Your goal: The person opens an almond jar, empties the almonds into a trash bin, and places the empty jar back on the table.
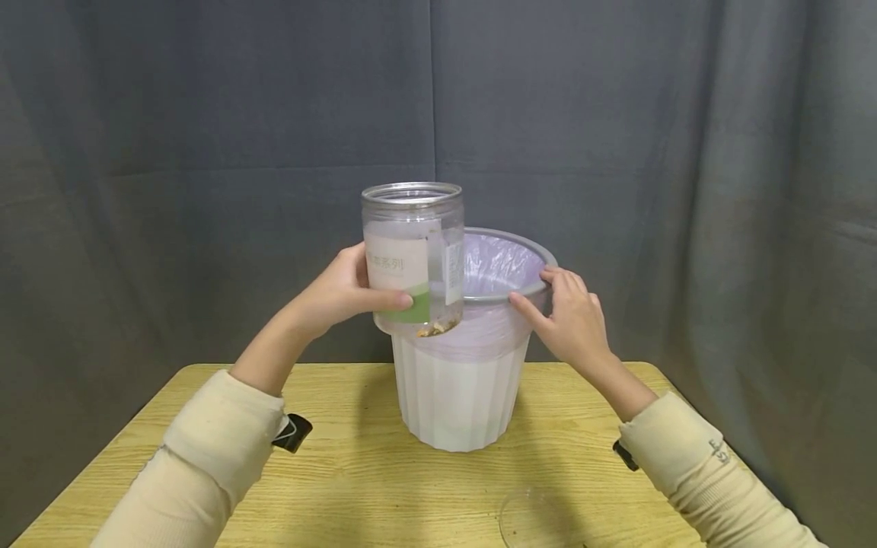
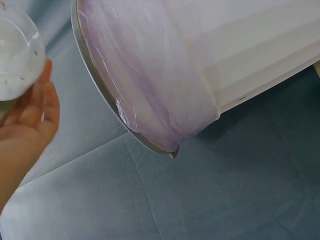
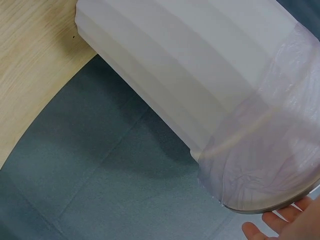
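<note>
My left hand [image 1: 342, 293] grips a clear plastic jar [image 1: 448, 228] with a metal rim and a white-and-green label. The jar is held upright and overlaps the left side of the trash can [image 1: 459, 396] in the head view. Some brown crumbs [image 1: 438, 328] lie at its bottom. The left wrist view shows the jar's underside [image 2: 17, 55] beside the can's rim. With thumb and fingertips, my right hand [image 1: 575, 316] holds the grey rim [image 1: 510, 235] of the can. A purple bag [image 1: 500, 262] lines the white, ribbed can and folds over its outside.
The can stands upright on a wooden table [image 1: 329, 457]. Near the front edge lies a clear round lid [image 1: 530, 521], with small specks around it. Grey curtains [image 1: 205, 152] hang behind and at both sides.
</note>
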Demonstrator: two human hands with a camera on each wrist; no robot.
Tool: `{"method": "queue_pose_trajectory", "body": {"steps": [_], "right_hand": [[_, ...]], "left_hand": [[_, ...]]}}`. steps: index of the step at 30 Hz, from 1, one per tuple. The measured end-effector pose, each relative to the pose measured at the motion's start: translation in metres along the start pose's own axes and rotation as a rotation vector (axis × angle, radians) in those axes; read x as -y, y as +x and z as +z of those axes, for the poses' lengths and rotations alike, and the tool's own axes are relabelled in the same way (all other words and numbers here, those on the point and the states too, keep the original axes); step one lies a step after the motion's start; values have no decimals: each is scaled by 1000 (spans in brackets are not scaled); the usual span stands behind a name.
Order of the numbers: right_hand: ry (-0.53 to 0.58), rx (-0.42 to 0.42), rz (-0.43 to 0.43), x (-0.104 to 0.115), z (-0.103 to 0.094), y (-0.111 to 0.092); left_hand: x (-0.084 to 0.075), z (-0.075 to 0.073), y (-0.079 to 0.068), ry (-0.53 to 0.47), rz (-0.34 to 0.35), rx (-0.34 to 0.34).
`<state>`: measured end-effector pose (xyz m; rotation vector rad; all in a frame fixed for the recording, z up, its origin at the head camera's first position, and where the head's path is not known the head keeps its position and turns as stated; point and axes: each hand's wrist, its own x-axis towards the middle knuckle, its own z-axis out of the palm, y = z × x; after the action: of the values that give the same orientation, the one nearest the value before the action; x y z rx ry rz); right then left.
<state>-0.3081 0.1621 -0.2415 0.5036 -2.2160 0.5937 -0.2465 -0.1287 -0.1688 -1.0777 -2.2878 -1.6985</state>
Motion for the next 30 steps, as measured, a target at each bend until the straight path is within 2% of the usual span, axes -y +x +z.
{"method": "queue_pose_trajectory", "body": {"steps": [8, 12, 16, 20, 26, 30], "right_hand": [[-4, 23, 10, 2, 1, 1], [-5, 22, 10, 2, 1, 0], [-7, 15, 4, 2, 2, 0], [-9, 16, 4, 2, 2, 0], [-13, 9, 0, 1, 2, -1], [-11, -2, -7, 1, 3, -1]], "left_hand": [[5, -3, -1, -64, 75, 81], [3, -1, -2, -62, 74, 73], [-3, 4, -4, -27, 45, 37], [-8, 11, -4, 61, 14, -45], [-12, 23, -6, 254, -6, -249], [-15, 31, -8, 320, -25, -357]]}}
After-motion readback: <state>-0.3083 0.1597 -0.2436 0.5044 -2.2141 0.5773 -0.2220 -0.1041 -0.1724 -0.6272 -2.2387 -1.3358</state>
